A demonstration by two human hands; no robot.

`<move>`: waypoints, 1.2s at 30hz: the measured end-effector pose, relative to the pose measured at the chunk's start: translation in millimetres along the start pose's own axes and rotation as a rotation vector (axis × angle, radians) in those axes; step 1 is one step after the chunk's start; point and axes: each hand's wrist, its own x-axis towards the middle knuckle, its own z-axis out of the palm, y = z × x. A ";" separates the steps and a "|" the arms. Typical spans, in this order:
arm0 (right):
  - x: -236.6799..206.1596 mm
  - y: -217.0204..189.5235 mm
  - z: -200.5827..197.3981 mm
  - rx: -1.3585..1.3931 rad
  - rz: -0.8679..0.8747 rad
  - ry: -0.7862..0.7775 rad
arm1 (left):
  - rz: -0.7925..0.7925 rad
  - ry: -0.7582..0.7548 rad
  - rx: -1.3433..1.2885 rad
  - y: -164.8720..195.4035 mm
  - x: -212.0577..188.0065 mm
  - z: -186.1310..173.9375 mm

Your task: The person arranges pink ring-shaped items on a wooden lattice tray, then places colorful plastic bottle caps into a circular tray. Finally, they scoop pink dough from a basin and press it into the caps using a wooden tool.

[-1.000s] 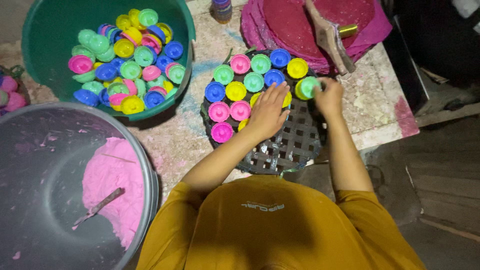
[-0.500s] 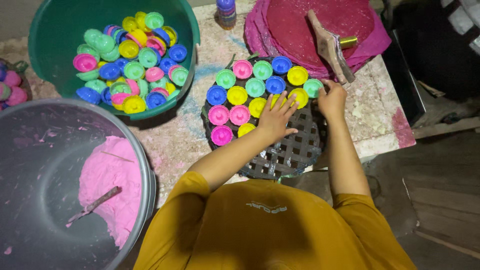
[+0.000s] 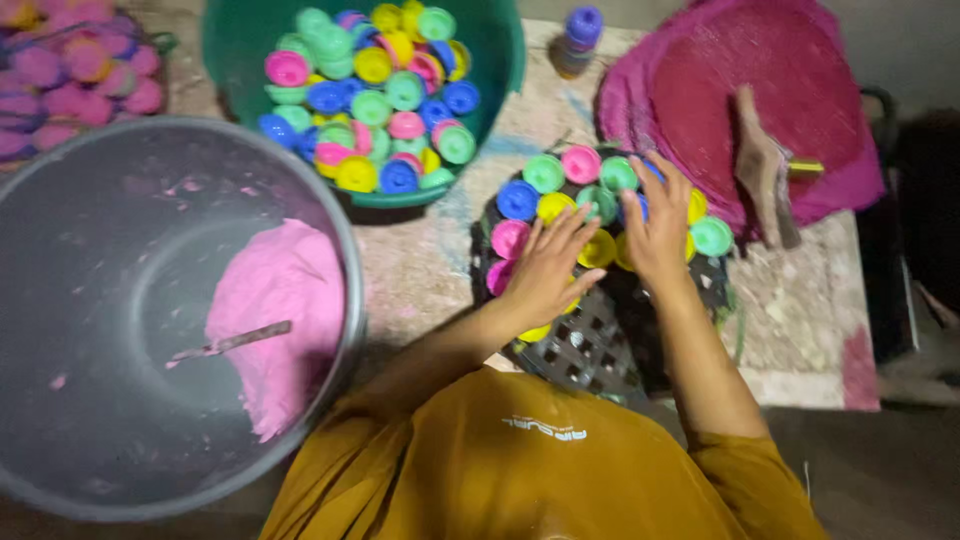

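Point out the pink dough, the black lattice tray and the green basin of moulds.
pink dough (image 3: pixel 285 300), head view, middle of the mound
black lattice tray (image 3: pixel 590 345), head view, bare grid near edge
green basin (image 3: pixel 505 60), head view, right inner wall

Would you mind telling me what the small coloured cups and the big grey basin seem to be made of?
The coloured cups look like moulded plastic: bright, uniform colours with a slight gloss. The grey basin appears to be metal, perhaps aluminium, from its dull silvery sheen, though blur leaves that open.
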 end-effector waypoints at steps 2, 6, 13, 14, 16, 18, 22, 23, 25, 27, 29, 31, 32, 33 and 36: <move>35.5 -25.4 34.3 0.144 -0.071 -0.037 | -0.059 0.128 -0.019 -9.5 -18.6 -33.5; 123.6 -57.0 139.9 0.432 -0.214 -0.409 | -0.150 0.361 -0.138 -25.2 -56.4 -84.7; 207.2 -78.8 303.7 -0.396 -0.285 -1.222 | -0.268 0.441 -0.207 -34.4 -102.1 -108.0; 214.9 -76.8 312.1 -0.488 -0.199 -1.261 | -0.284 0.415 -0.179 -35.1 -108.0 -110.4; 222.1 -73.6 325.4 -0.527 -0.117 -1.356 | -0.289 0.397 -0.149 -40.9 -114.0 -116.8; 216.8 -69.4 337.1 -0.527 -0.165 -1.463 | -0.279 0.395 -0.148 -45.6 -118.3 -123.7; 191.7 -56.5 357.6 -0.475 -0.356 -1.513 | -0.250 0.409 -0.234 -51.7 -112.5 -129.6; 188.9 -54.8 357.0 -0.464 -0.391 -1.501 | -0.244 0.423 -0.249 -51.6 -109.2 -128.7; 186.5 -48.2 352.2 -0.445 -0.445 -1.478 | -0.235 0.439 -0.279 -49.5 -103.5 -125.0; 192.6 -43.0 336.5 -0.420 -0.420 -1.419 | -0.226 0.446 -0.311 -46.8 -99.6 -120.5; 197.3 -48.1 304.3 -0.356 -0.336 -1.354 | -0.269 0.448 -0.243 -44.9 -98.7 -116.1; 202.5 -60.1 259.0 0.047 -0.416 -1.016 | -0.297 0.450 -0.279 -45.0 -97.6 -111.1; 200.7 -69.7 235.5 0.280 -0.136 -1.043 | -0.304 0.449 -0.349 -45.6 -96.3 -107.9; 195.8 -76.7 207.0 0.509 0.151 -1.045 | -0.309 0.447 -0.420 -46.1 -93.8 -103.9; 166.6 -84.7 117.1 0.796 0.246 -1.063 | -0.249 0.527 -0.553 -44.3 -82.0 -88.6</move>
